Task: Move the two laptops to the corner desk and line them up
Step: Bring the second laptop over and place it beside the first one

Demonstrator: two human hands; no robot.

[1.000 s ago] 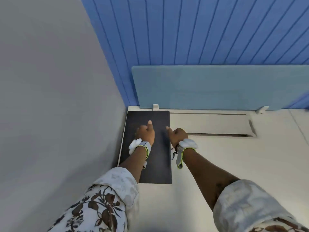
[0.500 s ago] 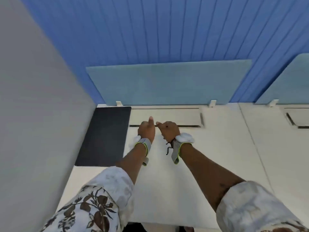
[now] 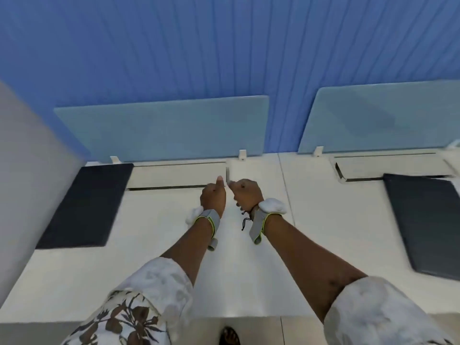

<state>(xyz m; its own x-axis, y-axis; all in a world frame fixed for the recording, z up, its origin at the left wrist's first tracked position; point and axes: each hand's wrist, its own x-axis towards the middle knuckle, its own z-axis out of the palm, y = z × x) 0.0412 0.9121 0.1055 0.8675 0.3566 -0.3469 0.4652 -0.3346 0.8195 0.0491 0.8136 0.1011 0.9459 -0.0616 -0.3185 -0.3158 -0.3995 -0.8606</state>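
Observation:
One closed dark laptop point(image 3: 87, 205) lies flat on the white corner desk point(image 3: 154, 257), against the grey side wall at the left. A second closed dark laptop point(image 3: 425, 225) lies on the neighbouring desk at the far right, partly cut off by the frame edge. My left hand point(image 3: 213, 196) and my right hand point(image 3: 245, 194) hover side by side over the middle of the desk, between the two laptops. Both hands are loosely fisted with a thumb or finger sticking forward, and neither holds anything.
Pale blue divider panels point(image 3: 161, 128) stand along the back edge in front of a blue ribbed wall. Cable-tray lids point(image 3: 179, 174) are set into the desks near the back. A seam point(image 3: 286, 195) separates the two desks. A foot point(image 3: 229, 336) shows below the desk's front edge.
My hands have come off the left laptop and shifted right along the desk. The view has swung right, bringing the second laptop into sight.

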